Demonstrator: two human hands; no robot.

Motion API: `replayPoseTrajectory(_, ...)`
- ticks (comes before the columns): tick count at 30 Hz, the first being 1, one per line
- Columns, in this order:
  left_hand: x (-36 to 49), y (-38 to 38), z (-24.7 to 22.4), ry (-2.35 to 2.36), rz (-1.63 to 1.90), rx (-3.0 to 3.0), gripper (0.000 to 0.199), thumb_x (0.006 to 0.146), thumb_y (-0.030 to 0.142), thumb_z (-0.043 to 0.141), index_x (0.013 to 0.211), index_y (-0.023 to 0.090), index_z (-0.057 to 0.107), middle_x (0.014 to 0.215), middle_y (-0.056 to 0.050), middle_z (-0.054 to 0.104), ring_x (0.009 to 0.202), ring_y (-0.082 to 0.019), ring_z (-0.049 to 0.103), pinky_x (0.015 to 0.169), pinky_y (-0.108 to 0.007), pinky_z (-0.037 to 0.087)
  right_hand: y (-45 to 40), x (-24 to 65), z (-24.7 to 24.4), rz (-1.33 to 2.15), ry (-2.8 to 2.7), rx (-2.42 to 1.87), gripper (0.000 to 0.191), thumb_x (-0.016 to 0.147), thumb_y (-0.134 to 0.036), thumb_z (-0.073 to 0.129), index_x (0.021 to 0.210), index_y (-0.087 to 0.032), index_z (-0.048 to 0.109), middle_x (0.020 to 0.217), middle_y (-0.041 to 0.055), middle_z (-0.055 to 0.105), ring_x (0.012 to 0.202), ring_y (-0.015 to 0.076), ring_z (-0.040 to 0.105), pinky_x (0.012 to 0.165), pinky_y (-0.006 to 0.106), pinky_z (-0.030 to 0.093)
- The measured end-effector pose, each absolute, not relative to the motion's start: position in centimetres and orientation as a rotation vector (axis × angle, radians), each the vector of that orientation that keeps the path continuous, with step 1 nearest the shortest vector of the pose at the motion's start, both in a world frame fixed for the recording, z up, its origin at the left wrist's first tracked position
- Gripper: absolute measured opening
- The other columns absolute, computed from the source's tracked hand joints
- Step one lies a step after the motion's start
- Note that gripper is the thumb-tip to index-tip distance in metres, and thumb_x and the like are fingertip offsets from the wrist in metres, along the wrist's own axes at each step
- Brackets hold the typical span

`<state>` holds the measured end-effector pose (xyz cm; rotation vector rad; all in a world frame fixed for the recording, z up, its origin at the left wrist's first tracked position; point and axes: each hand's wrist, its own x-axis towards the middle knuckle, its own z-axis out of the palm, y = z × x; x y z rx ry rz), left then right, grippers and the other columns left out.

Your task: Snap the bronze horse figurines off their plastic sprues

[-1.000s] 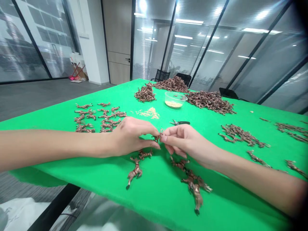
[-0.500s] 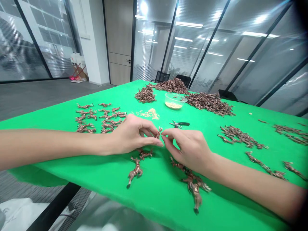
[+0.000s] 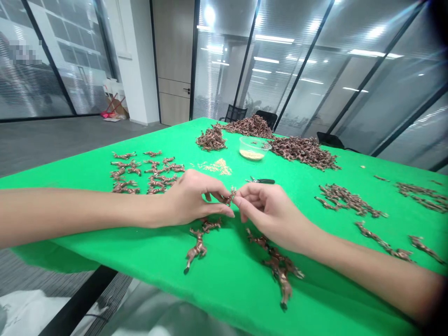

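My left hand (image 3: 196,198) holds a small brown deer figurine (image 3: 228,199) between thumb and fingers, above the green cloth. At the figurine's head end, my right hand (image 3: 271,210) has thumb and forefinger pinched together. Whether something tiny is in that pinch, I cannot make out. Below the left hand lie two more figurines, one a deer figurine (image 3: 196,249) on its side. Several overlapping figurines (image 3: 282,275) lie under and in front of my right wrist. Just beyond the right hand rest black-handled pliers (image 3: 264,181), partly covered by it.
A clear bowl (image 3: 254,151) of pale gold bits stands beyond a loose scatter (image 3: 220,166) of them. Large figurine heaps (image 3: 304,151) lie at the back. Figurine rows (image 3: 154,175) are on the left, a smaller pile (image 3: 346,199) on the right. The green table's edge (image 3: 140,266) is near.
My right hand has turned slightly and closed up to the figurine's head, its fingers now curled in. The left hand stays nearly in place with the figurine.
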<state>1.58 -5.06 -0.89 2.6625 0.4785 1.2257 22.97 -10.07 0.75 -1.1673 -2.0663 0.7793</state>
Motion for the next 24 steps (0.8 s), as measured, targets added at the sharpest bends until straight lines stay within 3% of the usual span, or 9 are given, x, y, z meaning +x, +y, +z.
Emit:
replayPoseTrajectory(3,1.43,-4.95,-1.07,0.426,1.226,2.738,0.027,0.073,0.030,0.088,0.089,0.013,0.075,0.084,-0.004,0.079,0.073,-0.015,0.074,0.068,-0.019,0.055,-10.32,22.78,1.76,1.307,-1.822,-1.273,0.038,0.090,-0.048,0.065,0.070,-0.016,0.060,0.057,-0.0016,0.058,0.040,0.0058,0.034,0.038,0.023,0.021)
replayPoseTrajectory(6,1.36,-4.96,-1.18,0.410,1.228,2.760,0.026,0.076,0.032,0.086,0.090,0.014,0.075,0.085,-0.004,0.079,0.074,-0.015,0.075,0.070,-0.020,0.056,-10.42,22.92,2.13,1.449,-1.731,-1.283,0.044,0.087,-0.050,0.068,0.063,-0.015,0.059,0.054,-0.0024,0.054,0.039,0.0038,0.031,0.038,0.022,0.017)
replayPoseTrajectory(17,1.60,-4.85,-1.04,0.456,1.290,2.729,0.028,0.071,0.033,0.089,0.086,0.014,0.074,0.080,-0.001,0.079,0.067,-0.013,0.073,0.064,-0.019,0.053,-9.80,22.88,1.75,1.357,-1.738,-1.221,0.033,0.082,-0.042,0.076,0.069,-0.015,0.063,0.055,-0.0032,0.058,0.037,0.0034,0.035,0.037,0.021,0.019)
replayPoseTrajectory(24,1.41,-4.47,-1.14,0.340,1.319,2.873,0.024,0.082,0.036,0.081,0.091,0.015,0.073,0.086,-0.004,0.079,0.073,-0.015,0.075,0.068,-0.020,0.056,-9.95,22.99,1.74,1.443,-1.721,-1.212,0.042,0.086,-0.049,0.071,0.065,-0.014,0.060,0.056,-0.0024,0.057,0.039,0.0027,0.034,0.037,0.020,0.017)
